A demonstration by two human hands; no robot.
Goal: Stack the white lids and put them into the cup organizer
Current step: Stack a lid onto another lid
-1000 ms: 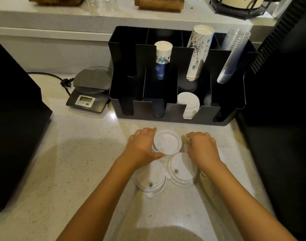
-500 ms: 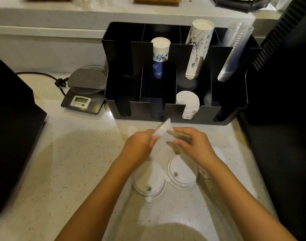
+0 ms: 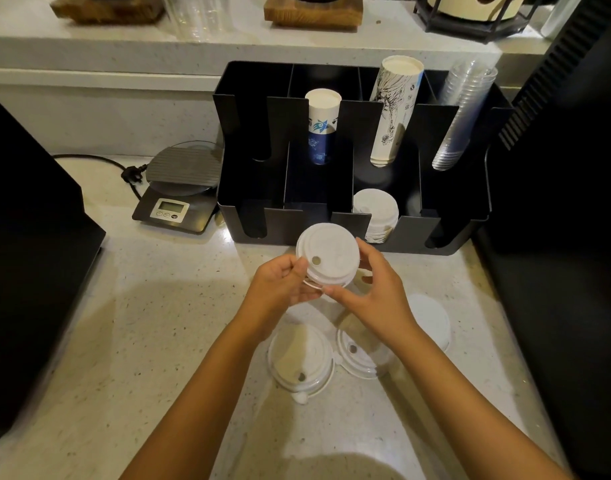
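Note:
A white lid (image 3: pixel 328 252) is lifted above the counter, tilted with its top toward me, just in front of the black cup organizer (image 3: pixel 446 233). My left hand (image 3: pixel 283 285) grips its left edge and my right hand (image 3: pixel 373 292) holds its lower right rim. A stack of white lids (image 3: pixel 377 214) sits in the organizer's front compartment, right of centre. On the counter below my hands lie a lid (image 3: pixel 300 362), another lid (image 3: pixel 357 355) partly under my right wrist, and a further lid (image 3: pixel 432 320) to the right.
The organizer's back row holds a blue-printed paper cup stack (image 3: pixel 322 128), a taller paper cup stack (image 3: pixel 394 109) and clear plastic cups (image 3: pixel 461 112). A digital scale (image 3: pixel 179 188) with a cord stands left of the organizer. Dark machines flank the counter: left (image 3: pixel 27 254), right (image 3: pixel 567 271).
The lid that lay flat between my hands has been picked up, turned over and raised toward the organizer; both hands now grip it.

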